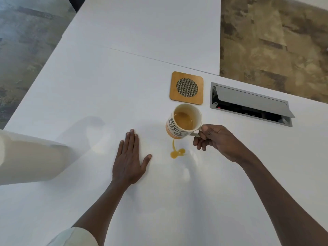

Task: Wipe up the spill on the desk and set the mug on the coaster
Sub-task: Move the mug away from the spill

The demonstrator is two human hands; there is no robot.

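Note:
My right hand (pixel 215 140) grips the handle of a cream mug (pixel 184 121) with a black pattern and an orange base band; brown-orange liquid sits inside it. The mug is tilted and held just above the white desk (pixel 88 89). A thin orange stream runs from under the mug down to a small orange puddle (pixel 177 153) on the desk. The square wooden coaster (pixel 186 88) with a round mesh centre lies just beyond the mug, bare. My left hand (pixel 130 157) rests flat on the desk, fingers straight, left of the spill.
A large paper towel roll (pixel 30 157) lies at the left edge of the view. An open grey cable hatch (pixel 252 103) is sunk into the desk right of the coaster. A seam joins a second white tabletop (pixel 150 27) beyond. Carpet shows at the far right and left.

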